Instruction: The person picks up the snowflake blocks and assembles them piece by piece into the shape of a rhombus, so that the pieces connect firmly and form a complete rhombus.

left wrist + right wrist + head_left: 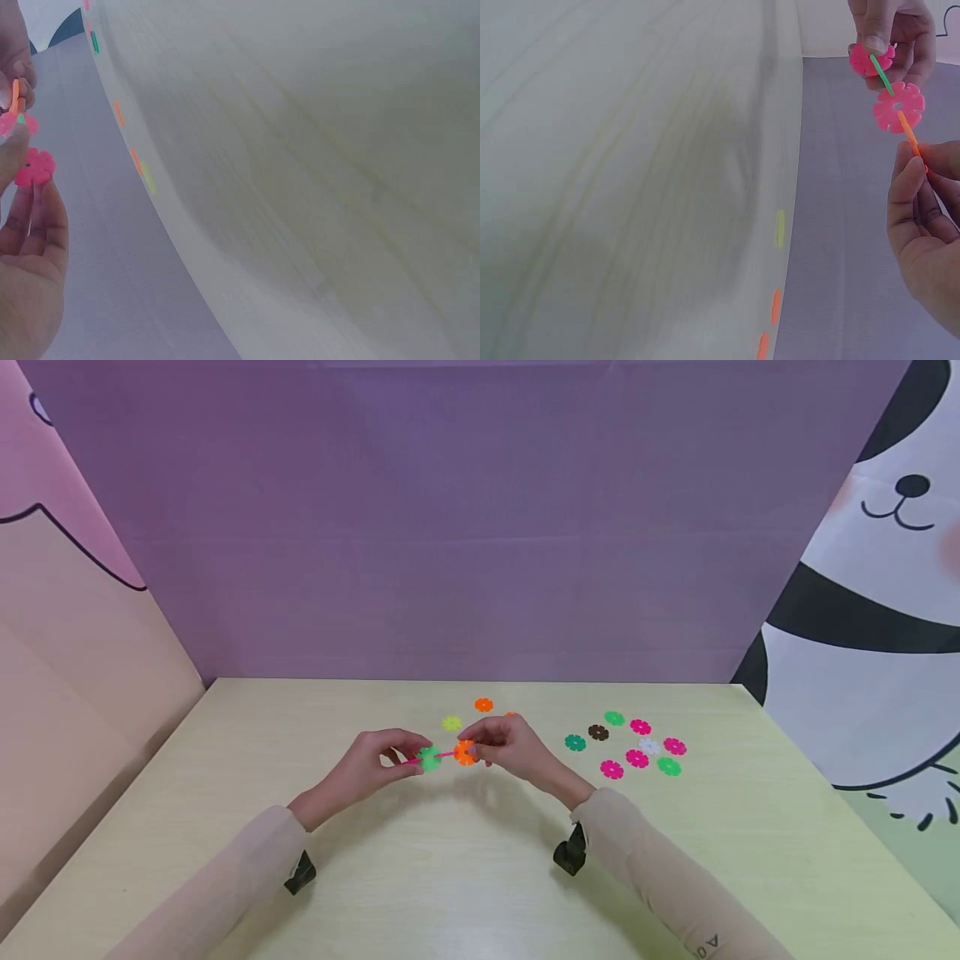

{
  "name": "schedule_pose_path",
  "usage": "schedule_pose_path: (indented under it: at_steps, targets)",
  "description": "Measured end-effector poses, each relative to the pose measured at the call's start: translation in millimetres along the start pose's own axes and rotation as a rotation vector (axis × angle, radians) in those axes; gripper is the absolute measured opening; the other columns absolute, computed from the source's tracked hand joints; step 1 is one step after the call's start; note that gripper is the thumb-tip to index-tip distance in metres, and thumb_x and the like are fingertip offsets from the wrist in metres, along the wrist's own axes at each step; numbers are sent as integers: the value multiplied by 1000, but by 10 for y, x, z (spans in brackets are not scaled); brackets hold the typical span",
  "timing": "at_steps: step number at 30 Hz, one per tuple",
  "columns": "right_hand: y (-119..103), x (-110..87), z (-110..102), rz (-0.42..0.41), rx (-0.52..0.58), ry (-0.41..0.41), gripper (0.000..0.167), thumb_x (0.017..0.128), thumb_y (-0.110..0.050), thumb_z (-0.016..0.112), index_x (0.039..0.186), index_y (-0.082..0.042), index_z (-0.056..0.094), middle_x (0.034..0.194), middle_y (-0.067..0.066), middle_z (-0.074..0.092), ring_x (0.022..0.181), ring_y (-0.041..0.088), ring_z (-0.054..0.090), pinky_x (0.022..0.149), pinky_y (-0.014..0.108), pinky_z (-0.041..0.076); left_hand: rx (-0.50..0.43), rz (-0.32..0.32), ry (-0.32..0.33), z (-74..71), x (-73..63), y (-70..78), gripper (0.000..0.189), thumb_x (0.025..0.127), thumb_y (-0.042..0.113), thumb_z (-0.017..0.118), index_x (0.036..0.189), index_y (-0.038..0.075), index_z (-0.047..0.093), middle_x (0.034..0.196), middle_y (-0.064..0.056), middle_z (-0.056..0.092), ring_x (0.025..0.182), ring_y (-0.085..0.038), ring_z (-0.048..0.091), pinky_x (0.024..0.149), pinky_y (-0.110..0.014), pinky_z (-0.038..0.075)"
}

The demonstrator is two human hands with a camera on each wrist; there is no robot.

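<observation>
A short chain of slotted flower-shaped plastic discs hangs in the air between both hands. My left hand (378,757) pinches the pink disc (864,60) at its left end between thumb and fingers. A green disc (430,759), facing the head camera, slots into that one and into a second pink disc (911,101), which shows edge-on in the head view. At the right end sits an orange disc (465,753), its edge in the pink disc's slot. My right hand (517,749) pinches this orange disc by its outer side with thumb and fingertips.
Behind the hands lie a loose yellow disc (452,723) and an orange disc (483,704), with another orange one partly hidden by the right hand. To the right, several pink, green, brown and white discs (648,747) lie scattered on the pale wooden table (435,893).
</observation>
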State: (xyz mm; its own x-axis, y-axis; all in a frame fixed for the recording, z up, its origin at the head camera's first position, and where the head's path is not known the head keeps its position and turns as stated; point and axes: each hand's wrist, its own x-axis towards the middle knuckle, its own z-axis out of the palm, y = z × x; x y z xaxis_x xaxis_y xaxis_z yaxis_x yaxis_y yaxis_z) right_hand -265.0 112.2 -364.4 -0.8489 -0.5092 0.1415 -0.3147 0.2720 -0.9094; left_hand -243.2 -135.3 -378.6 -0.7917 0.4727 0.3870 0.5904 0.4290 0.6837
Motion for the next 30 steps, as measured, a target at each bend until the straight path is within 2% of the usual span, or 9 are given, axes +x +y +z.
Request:
schedule_pose_path:
  at_steps: [4,7,11,16,20,26,30]
  targets:
    - [-21,-14,16,-7,2,4,23,85,-3,61,106,6,63,93,21,66,66,12,57,64,32,51,21,4,-34,22,1,-10,33,76,4,71,108,4,65,101,-9,68,79,-19,62,71,-27,52]
    - [-26,-19,22,-2,5,8,22,85,-2,60,106,5,63,93,21,66,66,12,56,65,32,51,31,4,-61,24,-1,-8,31,78,7,70,108,7,66,101,-7,68,78,-15,61,72,-26,52]
    - [-27,-28,27,-2,0,16,20,85,-1,59,104,4,64,91,20,66,71,30,58,66,36,52,17,54,-70,15,-3,-30,29,78,12,70,107,11,66,100,-2,68,78,-9,60,72,-26,52]
    - [-22,-44,40,-2,-4,29,19,85,0,59,102,2,65,90,19,67,78,46,54,66,39,52,18,105,-81,13,2,-35,29,78,10,71,107,11,67,99,-2,68,78,-9,61,72,-24,53]
    - [-15,-45,52,6,8,41,19,85,0,59,103,3,65,89,18,67,79,47,54,67,40,52,24,106,-91,14,-2,-28,28,79,9,70,106,12,66,98,-1,68,77,-8,60,73,-24,53]
    - [-9,-42,84,15,20,53,19,85,0,58,102,3,65,90,17,68,77,38,60,65,37,52,24,79,-66,31,-3,-14,31,74,16,75,105,14,67,96,2,67,76,-8,58,72,-28,53]
    - [-16,-47,100,16,30,56,19,85,-1,58,102,2,65,92,17,68,77,34,61,65,38,52,28,78,-46,51,5,-8,33,72,14,77,104,14,67,94,4,66,75,-9,57,70,-26,53]
